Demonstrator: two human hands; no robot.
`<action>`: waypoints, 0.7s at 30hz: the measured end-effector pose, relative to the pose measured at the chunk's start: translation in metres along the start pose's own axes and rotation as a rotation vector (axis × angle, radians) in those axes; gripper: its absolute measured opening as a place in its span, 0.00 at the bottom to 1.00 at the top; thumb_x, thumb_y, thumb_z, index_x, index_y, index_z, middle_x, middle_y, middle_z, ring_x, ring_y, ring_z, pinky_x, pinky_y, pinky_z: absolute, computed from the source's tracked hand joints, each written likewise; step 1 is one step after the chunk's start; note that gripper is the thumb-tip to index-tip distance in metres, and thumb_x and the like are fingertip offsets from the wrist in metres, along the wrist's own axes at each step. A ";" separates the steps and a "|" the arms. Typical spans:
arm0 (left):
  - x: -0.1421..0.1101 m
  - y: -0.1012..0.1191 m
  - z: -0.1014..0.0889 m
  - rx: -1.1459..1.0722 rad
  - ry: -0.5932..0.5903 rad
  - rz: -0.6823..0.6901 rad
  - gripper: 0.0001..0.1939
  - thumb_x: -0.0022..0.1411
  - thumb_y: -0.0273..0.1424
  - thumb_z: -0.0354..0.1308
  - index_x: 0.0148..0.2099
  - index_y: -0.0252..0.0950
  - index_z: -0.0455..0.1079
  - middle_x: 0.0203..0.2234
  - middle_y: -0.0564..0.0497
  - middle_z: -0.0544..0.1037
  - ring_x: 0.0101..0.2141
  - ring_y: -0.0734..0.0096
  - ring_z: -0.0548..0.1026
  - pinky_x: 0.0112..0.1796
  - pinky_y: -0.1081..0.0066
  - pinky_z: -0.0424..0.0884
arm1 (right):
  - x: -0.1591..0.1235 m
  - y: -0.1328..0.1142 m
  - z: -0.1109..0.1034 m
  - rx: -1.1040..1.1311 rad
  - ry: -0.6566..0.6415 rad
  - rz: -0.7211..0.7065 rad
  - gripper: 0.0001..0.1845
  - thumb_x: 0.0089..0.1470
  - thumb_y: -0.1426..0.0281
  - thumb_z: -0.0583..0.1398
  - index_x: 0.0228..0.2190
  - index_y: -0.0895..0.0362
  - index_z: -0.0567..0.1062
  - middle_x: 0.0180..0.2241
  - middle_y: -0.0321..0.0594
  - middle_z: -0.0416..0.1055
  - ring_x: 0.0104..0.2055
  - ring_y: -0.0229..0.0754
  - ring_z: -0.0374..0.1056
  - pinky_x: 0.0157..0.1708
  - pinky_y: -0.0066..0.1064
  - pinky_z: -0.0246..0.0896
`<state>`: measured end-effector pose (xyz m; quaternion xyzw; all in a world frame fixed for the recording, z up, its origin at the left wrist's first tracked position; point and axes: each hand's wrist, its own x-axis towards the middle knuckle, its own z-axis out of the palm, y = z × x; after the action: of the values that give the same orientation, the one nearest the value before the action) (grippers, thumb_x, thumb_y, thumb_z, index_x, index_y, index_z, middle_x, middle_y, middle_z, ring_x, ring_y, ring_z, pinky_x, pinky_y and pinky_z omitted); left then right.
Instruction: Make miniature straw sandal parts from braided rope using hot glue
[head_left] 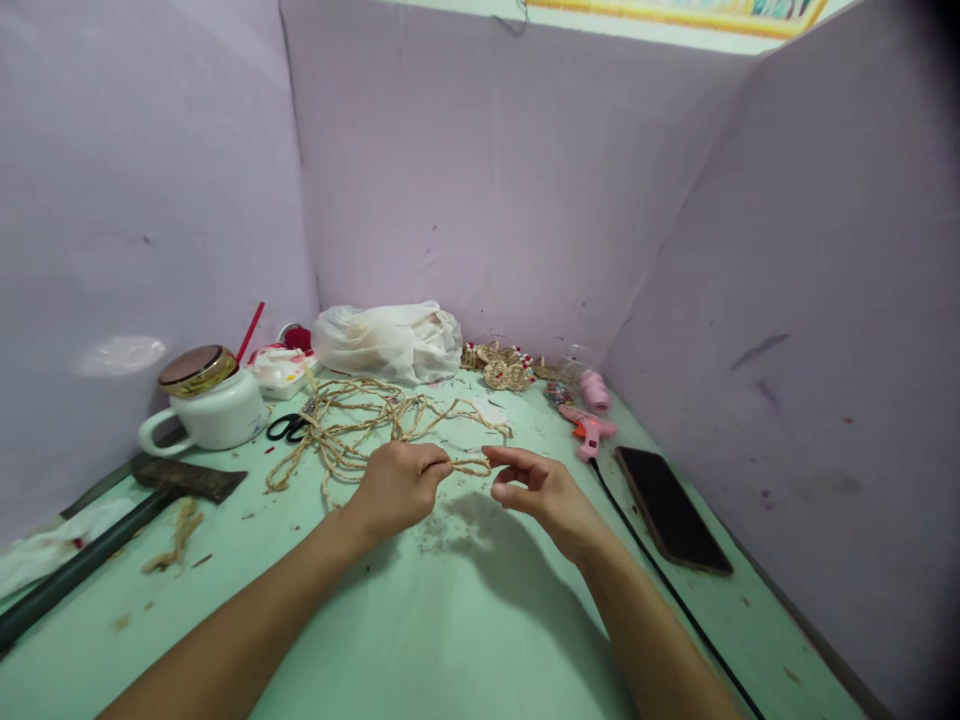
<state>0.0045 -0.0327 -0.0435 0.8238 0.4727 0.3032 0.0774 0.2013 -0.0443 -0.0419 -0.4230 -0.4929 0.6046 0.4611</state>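
Note:
My left hand [397, 485] is closed in a pinch on a strand of jute twine [469, 466] above the green table [450, 620]. The twine runs back to a loose tangle of jute rope [352, 420] lying behind the hand. My right hand [536, 487] sits just right of the strand's looped end, fingers curled and partly apart, its fingertips at the twine. Whether the right fingers actually grip the twine is hard to make out.
Black scissors [289, 427], a white mug with a gold lid [210, 400] and a hammer [112, 530] lie at the left. A white plastic bag [390, 340] sits at the back. A pink glue gun [589, 430] and a dark phone [671, 507] lie at the right, between purple partition walls.

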 end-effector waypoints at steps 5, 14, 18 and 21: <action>-0.002 0.011 0.000 -0.050 -0.007 -0.063 0.12 0.59 0.30 0.51 0.27 0.36 0.73 0.20 0.52 0.76 0.23 0.73 0.71 0.26 0.75 0.59 | 0.003 0.006 0.005 -0.022 0.033 -0.101 0.16 0.34 0.69 0.69 0.32 0.56 0.80 0.19 0.32 0.71 0.23 0.34 0.62 0.28 0.30 0.58; 0.001 0.013 -0.009 -0.207 -0.095 -0.088 0.11 0.59 0.32 0.50 0.34 0.38 0.74 0.18 0.55 0.72 0.22 0.75 0.68 0.24 0.77 0.58 | 0.007 0.016 0.003 0.025 0.144 -0.231 0.11 0.40 0.63 0.67 0.29 0.54 0.81 0.23 0.36 0.76 0.23 0.35 0.68 0.27 0.30 0.65; 0.002 0.011 -0.009 -0.286 -0.149 -0.101 0.12 0.60 0.31 0.48 0.32 0.36 0.73 0.14 0.57 0.68 0.18 0.78 0.65 0.21 0.78 0.58 | 0.007 0.017 0.003 0.050 0.160 -0.244 0.12 0.39 0.62 0.67 0.29 0.54 0.80 0.22 0.36 0.76 0.23 0.36 0.69 0.29 0.32 0.68; 0.002 0.010 -0.008 -0.311 -0.145 -0.125 0.13 0.60 0.31 0.48 0.39 0.35 0.73 0.13 0.58 0.67 0.16 0.78 0.65 0.20 0.78 0.59 | 0.006 0.016 0.003 0.050 0.164 -0.251 0.13 0.38 0.61 0.67 0.28 0.55 0.80 0.22 0.37 0.76 0.23 0.37 0.70 0.29 0.32 0.68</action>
<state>0.0079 -0.0373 -0.0322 0.7906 0.4634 0.3073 0.2565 0.1953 -0.0400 -0.0575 -0.3944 -0.4875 0.5178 0.5819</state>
